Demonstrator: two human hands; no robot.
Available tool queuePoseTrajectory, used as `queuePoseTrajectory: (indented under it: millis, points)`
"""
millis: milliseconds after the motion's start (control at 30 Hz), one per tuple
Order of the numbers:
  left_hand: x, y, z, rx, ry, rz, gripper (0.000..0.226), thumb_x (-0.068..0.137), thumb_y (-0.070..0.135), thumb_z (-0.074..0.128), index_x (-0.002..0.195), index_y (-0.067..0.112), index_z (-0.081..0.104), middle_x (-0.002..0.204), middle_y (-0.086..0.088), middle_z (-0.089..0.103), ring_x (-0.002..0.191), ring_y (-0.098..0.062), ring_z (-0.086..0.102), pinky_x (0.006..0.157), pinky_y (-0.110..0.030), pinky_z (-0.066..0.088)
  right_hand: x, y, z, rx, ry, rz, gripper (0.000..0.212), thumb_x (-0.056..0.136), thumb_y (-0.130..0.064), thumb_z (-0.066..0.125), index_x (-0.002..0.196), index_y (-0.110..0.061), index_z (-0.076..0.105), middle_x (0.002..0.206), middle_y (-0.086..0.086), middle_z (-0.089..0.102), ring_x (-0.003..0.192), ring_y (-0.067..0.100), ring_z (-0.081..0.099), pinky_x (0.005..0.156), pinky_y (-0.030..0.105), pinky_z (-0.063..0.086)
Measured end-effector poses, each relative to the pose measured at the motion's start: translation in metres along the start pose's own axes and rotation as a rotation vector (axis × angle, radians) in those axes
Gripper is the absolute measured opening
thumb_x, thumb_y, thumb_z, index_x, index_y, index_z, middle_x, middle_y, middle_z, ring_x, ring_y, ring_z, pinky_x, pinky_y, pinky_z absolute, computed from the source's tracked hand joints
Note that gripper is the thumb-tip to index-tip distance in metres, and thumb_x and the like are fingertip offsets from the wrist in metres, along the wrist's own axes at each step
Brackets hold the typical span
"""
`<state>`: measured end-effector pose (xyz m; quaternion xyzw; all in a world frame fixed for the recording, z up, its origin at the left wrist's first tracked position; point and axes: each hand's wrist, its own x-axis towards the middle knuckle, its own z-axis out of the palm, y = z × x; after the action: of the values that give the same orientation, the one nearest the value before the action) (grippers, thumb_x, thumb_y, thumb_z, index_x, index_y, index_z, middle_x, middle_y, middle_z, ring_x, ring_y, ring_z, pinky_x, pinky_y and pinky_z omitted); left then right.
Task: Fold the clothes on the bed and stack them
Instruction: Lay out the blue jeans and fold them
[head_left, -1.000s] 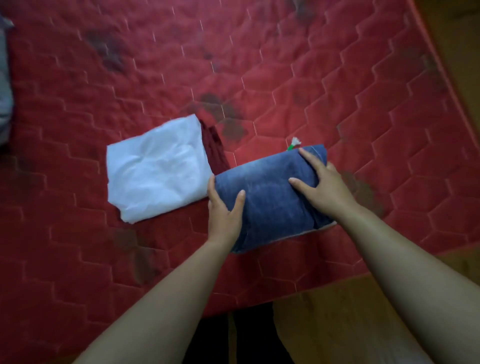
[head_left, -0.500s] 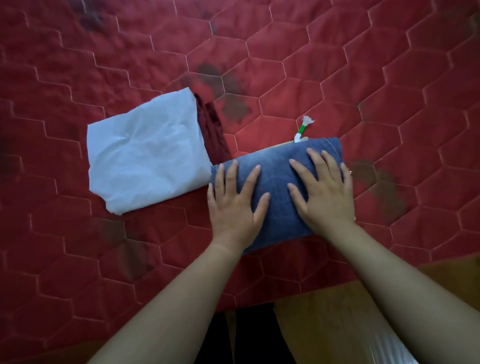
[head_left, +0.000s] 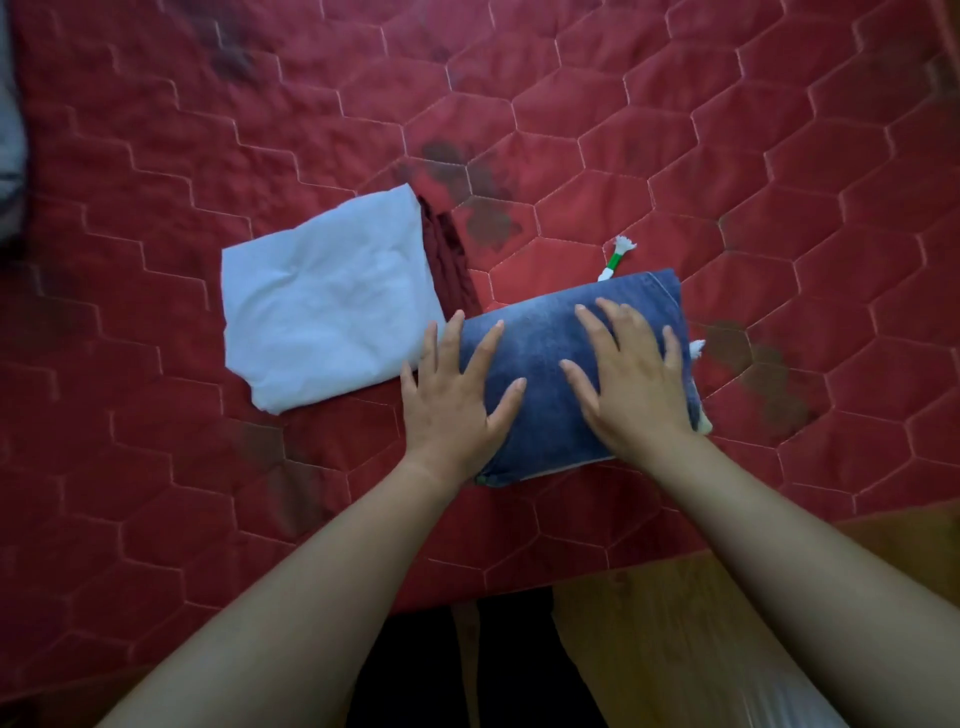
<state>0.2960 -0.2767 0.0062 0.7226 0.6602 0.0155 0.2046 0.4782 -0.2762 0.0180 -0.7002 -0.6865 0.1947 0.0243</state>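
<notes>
Head view: folded jeans (head_left: 550, 364) are pressed flat under left hand (head_left: 454, 410) and right hand (head_left: 636, 395), fingers straight and spread, likely to set creases; white folded garment (head_left: 327, 322) lies just left of the left hand.

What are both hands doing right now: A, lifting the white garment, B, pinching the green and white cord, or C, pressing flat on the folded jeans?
C: the left hand and the right hand both lie flat, fingers straight and spread, on the folded jeans.
</notes>
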Motion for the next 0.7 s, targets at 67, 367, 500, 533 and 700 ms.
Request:
queuePoseTrajectory:
  millis: [67,367,500,533,700]
  points:
    - [-0.007,-0.013,-0.019,0.005,0.008,-0.008,0.063,0.086,0.063,0.031,0.143,0.037,0.028,0.155,-0.004,0.018,0.143,-0.027,0.01,0.106,-0.057,0.019,-0.004,-0.02,-0.009,0.022,-0.047,-0.036,0.061,0.093,-0.046,0.043,0.145,-0.017,0.03,0.152,0.006,0.026,0.14,0.024,0.02,0.112,0.052,0.012]
    - [-0.043,-0.141,-0.1,0.057,0.066,-0.123,0.064,0.083,0.064,0.034,0.14,0.036,0.034,0.148,-0.001,0.032,0.14,-0.022,0.021,0.106,-0.057,0.022,0.004,-0.17,-0.012,0.062,-0.077,-0.172,0.063,0.09,-0.052,0.043,0.141,-0.015,0.037,0.149,0.01,0.029,0.136,0.028,0.026,0.106,0.051,0.028]
    - [-0.051,-0.23,-0.139,0.041,0.098,-0.189,0.071,0.078,0.067,0.025,0.139,0.033,0.036,0.145,-0.001,0.037,0.137,-0.022,0.027,0.106,-0.055,0.024,0.014,-0.265,0.014,0.083,-0.07,-0.223,0.062,0.09,-0.051,0.045,0.14,-0.015,0.039,0.149,0.011,0.03,0.136,0.029,0.026,0.104,0.053,0.03]
    - [-0.051,-0.255,-0.149,0.043,0.106,-0.195,0.071,0.078,0.067,0.026,0.139,0.033,0.037,0.143,-0.001,0.039,0.136,-0.022,0.029,0.106,-0.055,0.025,0.018,-0.291,0.022,0.084,-0.07,-0.23,0.062,0.09,-0.051,0.045,0.14,-0.014,0.039,0.149,0.011,0.029,0.136,0.028,0.026,0.104,0.053,0.031]
    - [-0.048,-0.387,-0.205,0.039,0.14,-0.208,0.066,0.083,0.064,0.034,0.138,0.028,0.04,0.134,0.0,0.048,0.127,-0.019,0.04,0.102,-0.052,0.033,0.046,-0.429,0.06,0.122,-0.077,-0.26,0.065,0.09,-0.054,0.041,0.142,-0.016,0.036,0.149,0.01,0.028,0.137,0.026,0.025,0.106,0.047,0.032]
